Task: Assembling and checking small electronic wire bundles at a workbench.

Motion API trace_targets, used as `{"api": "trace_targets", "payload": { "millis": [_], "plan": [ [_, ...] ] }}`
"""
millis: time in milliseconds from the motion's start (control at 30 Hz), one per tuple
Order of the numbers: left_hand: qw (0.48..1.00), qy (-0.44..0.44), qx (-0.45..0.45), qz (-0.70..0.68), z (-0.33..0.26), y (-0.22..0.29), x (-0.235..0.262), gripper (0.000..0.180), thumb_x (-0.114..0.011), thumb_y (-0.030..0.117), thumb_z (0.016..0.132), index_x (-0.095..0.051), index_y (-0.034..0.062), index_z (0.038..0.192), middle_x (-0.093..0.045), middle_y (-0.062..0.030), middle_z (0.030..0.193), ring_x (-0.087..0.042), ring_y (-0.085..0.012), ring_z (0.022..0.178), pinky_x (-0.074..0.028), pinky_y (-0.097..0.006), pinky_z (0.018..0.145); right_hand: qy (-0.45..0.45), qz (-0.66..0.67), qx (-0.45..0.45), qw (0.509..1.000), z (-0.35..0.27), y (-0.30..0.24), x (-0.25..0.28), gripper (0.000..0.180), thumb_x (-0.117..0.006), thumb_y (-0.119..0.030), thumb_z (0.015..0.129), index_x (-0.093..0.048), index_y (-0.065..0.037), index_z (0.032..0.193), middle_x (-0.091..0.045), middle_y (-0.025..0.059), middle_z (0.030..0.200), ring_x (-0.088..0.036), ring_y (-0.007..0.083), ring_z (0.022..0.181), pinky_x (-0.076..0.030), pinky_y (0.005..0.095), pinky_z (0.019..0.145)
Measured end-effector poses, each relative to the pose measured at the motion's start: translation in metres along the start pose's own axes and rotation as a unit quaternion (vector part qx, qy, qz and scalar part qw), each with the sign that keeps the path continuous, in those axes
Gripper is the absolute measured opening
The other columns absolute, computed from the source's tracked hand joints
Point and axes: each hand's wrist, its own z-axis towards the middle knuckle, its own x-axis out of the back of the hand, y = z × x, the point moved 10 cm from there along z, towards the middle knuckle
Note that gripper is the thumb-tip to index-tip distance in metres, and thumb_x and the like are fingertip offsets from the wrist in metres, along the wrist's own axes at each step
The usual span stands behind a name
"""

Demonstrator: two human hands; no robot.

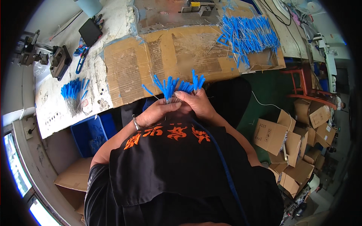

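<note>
1. grasping blue brushes (167, 88) by thin grey wire stems, with left hand (162, 111) and right hand (198, 104) both closed around them, close together just off the near edge of the worktop (52, 116); cannot tell how many, with the fingers covering stems.
2. showing narrow, bristly, roughly cylindrical heads, spread like a fan above the thumbs, with one leaning out to the left.
3. set down at left on scuffed, stained white paint, as a small bundle (71, 92) of similar brushes, with heads mostly lined up; probably counts as the gathered portion.
4. covered in the middle by a worn brown cardboard sheet (128, 67), scraped and flat.
5. heaped at far right on cardboard, in a loose brush pile (250, 35) of blue bristles and criss-crossed wire; looks like the bulk left to handle, so probably at an early stage.
6. lying beyond the small bundle, as a blue-handled tool (83, 55), beside a dark metal fixture (60, 62).
</note>
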Motion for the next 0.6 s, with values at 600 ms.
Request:
{"api": "trace_targets", "payload": {
  "millis": [600],
  "plan": [
    [0.997, 0.021, 0.027, -0.067, -0.011, 0.006, -0.002, 0.037, -0.056, 0.025, 0.091, -0.052, 0.0007, 0.119, -0.064, -0.0073, 0.081, -0.061, -0.0137, 0.076, -0.047, -0.024, 0.069, -0.049, -0.243, 0.119, 0.961, 0.053, -0.096, 0.001, 0.034, -0.039, -0.029, 0.097, -0.059, -0.005, 0.11, -0.062, 0.0018, 0.099, -0.038, 0.0008, 0.057, -0.028, 0.016, 0.048]
  ]
}}
